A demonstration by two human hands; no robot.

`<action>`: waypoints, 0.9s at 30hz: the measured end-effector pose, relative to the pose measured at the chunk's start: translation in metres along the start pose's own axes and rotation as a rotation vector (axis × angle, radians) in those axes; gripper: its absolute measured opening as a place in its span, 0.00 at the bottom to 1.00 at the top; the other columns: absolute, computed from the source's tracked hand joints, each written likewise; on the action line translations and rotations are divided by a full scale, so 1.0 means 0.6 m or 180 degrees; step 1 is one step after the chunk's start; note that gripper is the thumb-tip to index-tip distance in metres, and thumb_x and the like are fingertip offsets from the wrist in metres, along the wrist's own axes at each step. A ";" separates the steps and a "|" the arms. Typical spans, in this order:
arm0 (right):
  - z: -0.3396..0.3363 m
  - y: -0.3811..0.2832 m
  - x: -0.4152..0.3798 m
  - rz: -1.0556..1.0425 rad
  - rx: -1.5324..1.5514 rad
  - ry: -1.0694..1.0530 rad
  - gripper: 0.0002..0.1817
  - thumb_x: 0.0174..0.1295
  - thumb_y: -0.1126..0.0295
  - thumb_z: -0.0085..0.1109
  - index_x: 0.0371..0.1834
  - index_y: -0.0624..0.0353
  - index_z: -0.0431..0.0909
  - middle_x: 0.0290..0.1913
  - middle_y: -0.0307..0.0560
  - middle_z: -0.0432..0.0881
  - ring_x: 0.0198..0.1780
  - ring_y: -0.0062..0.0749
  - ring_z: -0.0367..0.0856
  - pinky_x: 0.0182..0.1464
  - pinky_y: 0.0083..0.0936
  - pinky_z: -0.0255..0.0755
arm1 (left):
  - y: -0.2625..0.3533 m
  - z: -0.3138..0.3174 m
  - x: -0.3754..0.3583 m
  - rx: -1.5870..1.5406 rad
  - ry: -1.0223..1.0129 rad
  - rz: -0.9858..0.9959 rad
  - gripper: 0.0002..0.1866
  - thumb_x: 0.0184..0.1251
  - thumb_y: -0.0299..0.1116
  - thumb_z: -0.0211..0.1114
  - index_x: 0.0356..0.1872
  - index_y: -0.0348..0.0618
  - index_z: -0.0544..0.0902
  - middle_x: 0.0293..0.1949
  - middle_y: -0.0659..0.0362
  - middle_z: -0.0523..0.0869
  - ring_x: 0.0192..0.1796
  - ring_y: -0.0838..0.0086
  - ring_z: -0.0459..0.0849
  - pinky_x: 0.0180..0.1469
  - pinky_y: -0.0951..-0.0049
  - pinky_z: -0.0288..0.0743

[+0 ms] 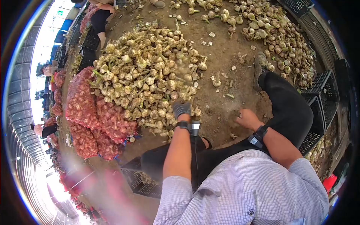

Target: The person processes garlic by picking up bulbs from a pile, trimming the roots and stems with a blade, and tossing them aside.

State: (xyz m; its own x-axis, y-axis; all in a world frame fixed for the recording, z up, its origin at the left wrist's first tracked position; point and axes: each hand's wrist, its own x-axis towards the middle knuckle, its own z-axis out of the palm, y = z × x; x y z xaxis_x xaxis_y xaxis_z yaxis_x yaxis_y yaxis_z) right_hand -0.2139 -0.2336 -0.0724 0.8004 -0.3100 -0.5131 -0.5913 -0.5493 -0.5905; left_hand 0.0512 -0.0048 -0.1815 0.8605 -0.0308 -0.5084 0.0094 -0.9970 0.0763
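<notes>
My left hand (pixel 181 109), in a dark grey glove, reaches to the near edge of a large heap of garlic bulbs (pixel 144 71). Its fingers point into the bulbs and are mostly hidden. To the right, over the bare dirt floor, my right hand (pixel 248 119) is ungloved and closed, fingers curled together. A small dark bit shows at its fingertips, too small to name. One loose garlic bulb (pixel 216 82) lies on the dirt beyond the hands, with scraps of stem and skin around it. Both wrists carry dark strapped devices.
Red mesh sacks full of garlic (pixel 84 99) lean against the heap's left side. A second garlic heap (pixel 287 48) spreads at the upper right. Black plastic crates (pixel 318 108) stand beyond my right knee, another crate (pixel 144 185) by my left leg. Other people sit at the left.
</notes>
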 end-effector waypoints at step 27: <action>-0.007 -0.080 -0.003 -0.0706 0.0575 0.0224 0.16 0.53 0.62 0.60 0.37 0.64 0.80 0.36 0.64 0.81 0.40 0.61 0.79 0.45 0.45 0.73 | -0.063 -0.215 -0.101 -0.0947 -0.1228 0.2529 0.26 0.50 0.26 0.72 0.54 0.46 0.79 0.55 0.54 0.81 0.58 0.60 0.78 0.60 0.63 0.74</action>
State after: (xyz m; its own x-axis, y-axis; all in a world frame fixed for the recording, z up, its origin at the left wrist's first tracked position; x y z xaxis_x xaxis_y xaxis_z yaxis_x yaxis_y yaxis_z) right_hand -0.1867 -0.2098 -0.0402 0.9132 -0.2544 -0.3185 -0.4042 -0.4645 -0.7879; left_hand 0.0644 0.0440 -0.0429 0.4423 -0.7709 -0.4584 -0.3337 -0.6159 0.7137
